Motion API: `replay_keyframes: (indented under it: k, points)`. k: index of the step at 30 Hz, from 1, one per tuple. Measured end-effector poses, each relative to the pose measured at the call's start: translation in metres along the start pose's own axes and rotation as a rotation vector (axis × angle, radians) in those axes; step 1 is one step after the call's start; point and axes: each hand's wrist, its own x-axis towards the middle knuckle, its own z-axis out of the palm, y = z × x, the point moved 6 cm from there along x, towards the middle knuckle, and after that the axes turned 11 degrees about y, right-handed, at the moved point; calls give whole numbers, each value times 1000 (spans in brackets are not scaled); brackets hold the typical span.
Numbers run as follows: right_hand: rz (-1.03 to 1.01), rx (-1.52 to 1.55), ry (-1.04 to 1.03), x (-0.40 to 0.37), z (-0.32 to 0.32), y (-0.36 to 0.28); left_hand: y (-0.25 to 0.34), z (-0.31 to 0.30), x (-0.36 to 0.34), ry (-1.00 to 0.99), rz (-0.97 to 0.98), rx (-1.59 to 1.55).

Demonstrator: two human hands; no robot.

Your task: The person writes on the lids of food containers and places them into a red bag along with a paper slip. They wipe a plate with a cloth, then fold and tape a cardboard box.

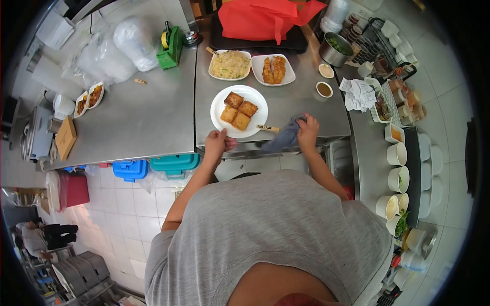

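Note:
Several square golden-brown fried pieces sit on a round white plate near the counter's front edge. My left hand is closed on the near rim of this plate. A grey-blue cloth hangs over the counter edge, bunched in my closed right hand. Between the plate and the cloth lies a small wooden marker with dark writing. Behind the plate stand a dish of fried rice and a squarish white plate of sliced fried cutlet.
A red bag rests at the back. Two small sauce cups, a metal pot and paper slips are to the right. At the left are a green tape dispenser and a two-part dish.

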Motion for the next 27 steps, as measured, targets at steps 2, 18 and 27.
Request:
replay_keyframes:
  k: [2,18,27]
  points:
    - [8,47,21,-8,-5,3,2,0,2,20,2,-26]
    - [1301,952,-476,-15,61,1,-11,32,-2,-118,-85,-31]
    - [1251,946,-197,-3,115,41,-19,31,-13,-213,-115,99]
